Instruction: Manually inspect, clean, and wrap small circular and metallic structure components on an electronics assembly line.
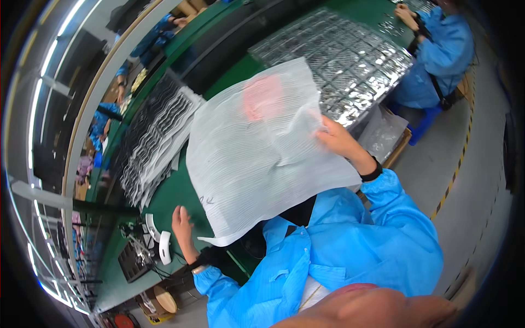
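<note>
A large, thin white ribbed foam sheet (246,158) spreads over the workbench edge in front of me. A pinkish-red patch (262,95) shows on or through its upper part; I cannot tell which. My right hand (340,141) grips the sheet's right edge, thumb and fingers closed on it, slightly blurred. To the left of the sheet, my left hand (182,227) is raised with fingers stretched out, holding nothing and apart from the sheet. Beyond it lies a stack of wavy white sheets (158,142), near the bench's far left side.
Shiny clear plastic trays (350,71) cover the bench at the back right. Below them stands a carton with plastic bags (383,134). White curved devices (164,247) and a black tray (133,262) sit at the left. A co-worker in blue (443,54) sits at far right.
</note>
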A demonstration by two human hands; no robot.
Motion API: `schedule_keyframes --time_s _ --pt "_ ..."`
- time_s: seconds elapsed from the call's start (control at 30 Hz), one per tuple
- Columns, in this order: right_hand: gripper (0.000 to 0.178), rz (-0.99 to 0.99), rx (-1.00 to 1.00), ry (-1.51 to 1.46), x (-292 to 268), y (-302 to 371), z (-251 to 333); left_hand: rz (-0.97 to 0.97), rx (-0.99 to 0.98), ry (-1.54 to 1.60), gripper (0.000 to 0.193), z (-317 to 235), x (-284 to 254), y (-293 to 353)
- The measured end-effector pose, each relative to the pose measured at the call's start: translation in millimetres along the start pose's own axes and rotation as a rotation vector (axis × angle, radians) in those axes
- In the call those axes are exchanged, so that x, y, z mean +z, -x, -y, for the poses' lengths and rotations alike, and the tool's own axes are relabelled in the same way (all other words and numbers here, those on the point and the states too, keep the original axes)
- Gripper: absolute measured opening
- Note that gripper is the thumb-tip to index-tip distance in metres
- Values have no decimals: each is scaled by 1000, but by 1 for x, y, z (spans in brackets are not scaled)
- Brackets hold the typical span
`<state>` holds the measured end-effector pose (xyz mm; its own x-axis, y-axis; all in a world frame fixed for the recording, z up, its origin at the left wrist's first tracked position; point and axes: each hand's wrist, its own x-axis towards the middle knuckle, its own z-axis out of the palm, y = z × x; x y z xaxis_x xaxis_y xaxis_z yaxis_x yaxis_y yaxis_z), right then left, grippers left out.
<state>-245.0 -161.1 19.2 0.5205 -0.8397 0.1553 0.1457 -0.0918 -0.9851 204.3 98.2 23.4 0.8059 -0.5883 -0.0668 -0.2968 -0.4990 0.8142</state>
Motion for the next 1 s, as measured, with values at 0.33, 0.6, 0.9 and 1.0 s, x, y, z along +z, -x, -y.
schedule_keyframes --time_s 0.33,0.6,0.9,1.0 --pt "60 52 234 112 -27 1 11 743 -138 537 51 -61 79 -56" --pt "40 -51 393 233 -39 -23 26 646 116 -43 66 -84 39 -71" --pt "21 -1024 446 436 -157 -9 48 454 289 -636 41 -313 73 -69" --pt "25 -1109 553 699 -196 14 17 668 304 -94 31 -354 179 -97"
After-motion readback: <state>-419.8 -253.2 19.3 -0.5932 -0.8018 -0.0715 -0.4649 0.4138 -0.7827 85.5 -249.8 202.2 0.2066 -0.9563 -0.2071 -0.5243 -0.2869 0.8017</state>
